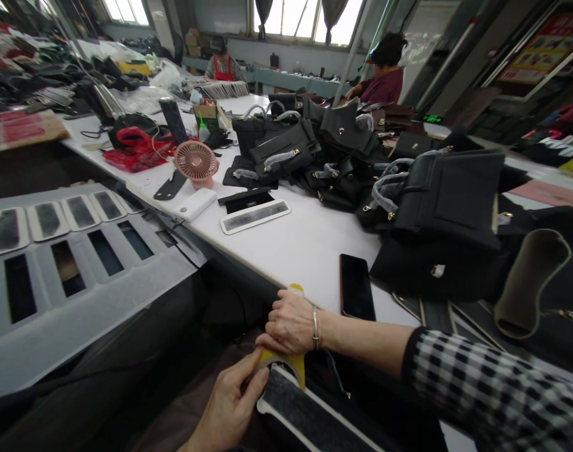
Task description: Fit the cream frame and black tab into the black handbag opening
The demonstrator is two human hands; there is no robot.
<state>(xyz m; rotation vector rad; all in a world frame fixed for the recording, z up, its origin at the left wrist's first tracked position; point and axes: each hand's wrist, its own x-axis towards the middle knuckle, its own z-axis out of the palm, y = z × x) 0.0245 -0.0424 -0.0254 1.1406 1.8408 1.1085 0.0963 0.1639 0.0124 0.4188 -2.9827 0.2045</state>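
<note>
My right hand is closed around a yellow tool. One end of it shows above my fist, and a wide curved end shows below. That lower end rests at the tip of a dark panel with a white border, which lies over black material near my lap. My left hand pinches the panel's near corner between thumb and fingers, close to the yellow tool. Most of the tool's handle is hidden inside my right fist. A phone lies on the white table beyond my right forearm.
Black handbags with wrapped handles pile up on the white table. A pink fan, a white box and another bordered panel stand nearer. At left, a grey rack bears several panels. Two people work farther back.
</note>
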